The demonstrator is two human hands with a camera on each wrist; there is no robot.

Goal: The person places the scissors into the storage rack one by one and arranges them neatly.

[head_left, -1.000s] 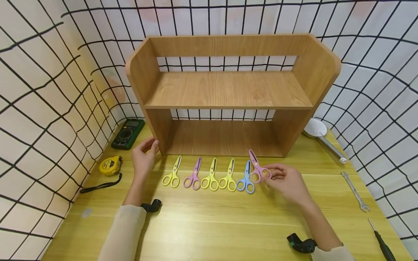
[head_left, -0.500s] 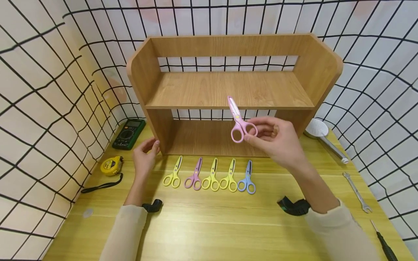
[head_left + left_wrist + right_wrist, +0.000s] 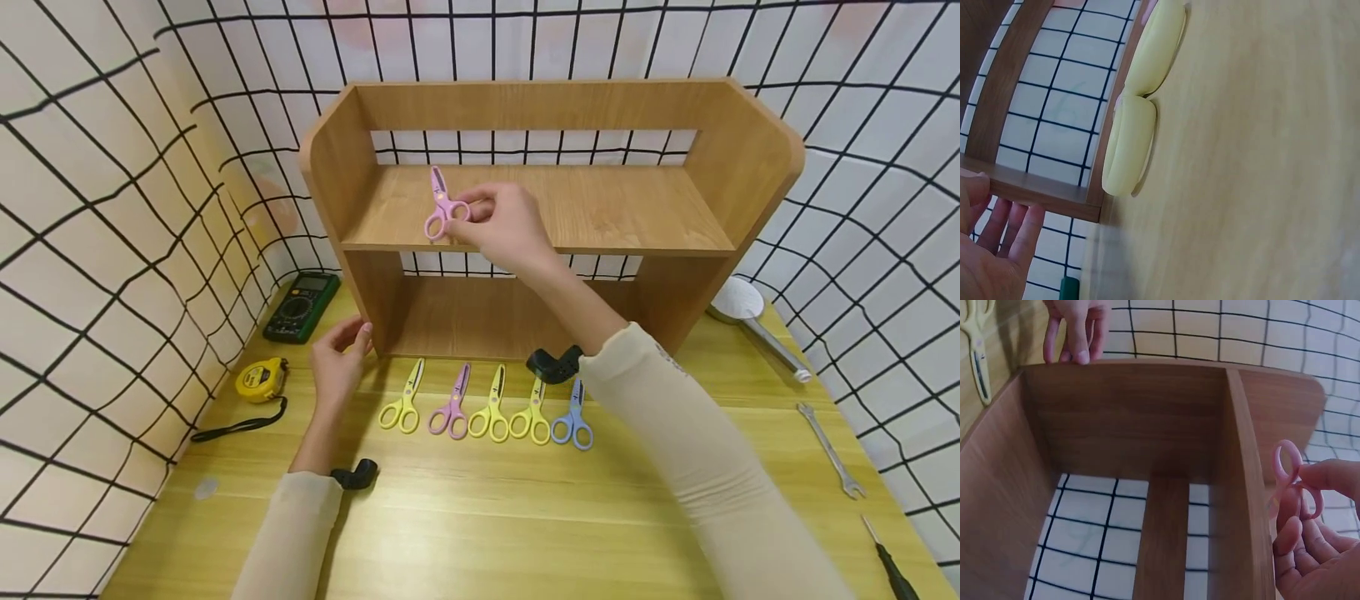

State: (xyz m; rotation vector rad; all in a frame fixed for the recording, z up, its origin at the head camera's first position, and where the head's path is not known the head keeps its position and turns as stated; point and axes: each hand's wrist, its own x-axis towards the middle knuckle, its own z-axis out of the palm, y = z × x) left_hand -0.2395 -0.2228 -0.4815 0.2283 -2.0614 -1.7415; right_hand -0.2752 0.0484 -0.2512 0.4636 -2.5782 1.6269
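My right hand (image 3: pixel 495 223) pinches the handles of pink scissors (image 3: pixel 442 208) just above the left part of the wooden shelf unit's (image 3: pixel 525 217) upper board, blades pointing away. The right wrist view shows the pink scissors (image 3: pixel 1291 478) held between thumb and fingers beside the shelf unit (image 3: pixel 1147 444). My left hand (image 3: pixel 339 358) rests with straight fingers against the shelf unit's lower left corner. In the left wrist view the left hand (image 3: pixel 991 250) touches the shelf edge. Several small scissors lie in a row on the table: yellow (image 3: pixel 403 400), purple (image 3: pixel 452 404), yellow (image 3: pixel 491 407), yellow (image 3: pixel 531 412), blue (image 3: pixel 573 417).
A green multimeter (image 3: pixel 298 307) and a yellow tape measure (image 3: pixel 258 380) lie at the left. A metal scoop (image 3: pixel 750 321), a wrench (image 3: pixel 831 452) and a screwdriver (image 3: pixel 892 567) lie at the right. Grid-patterned walls (image 3: pixel 112 208) enclose the wooden table (image 3: pixel 480 517).
My right hand lifted the pink scissors from the right end of the row and carried them up and left to the upper shelf. The left hand stayed put.
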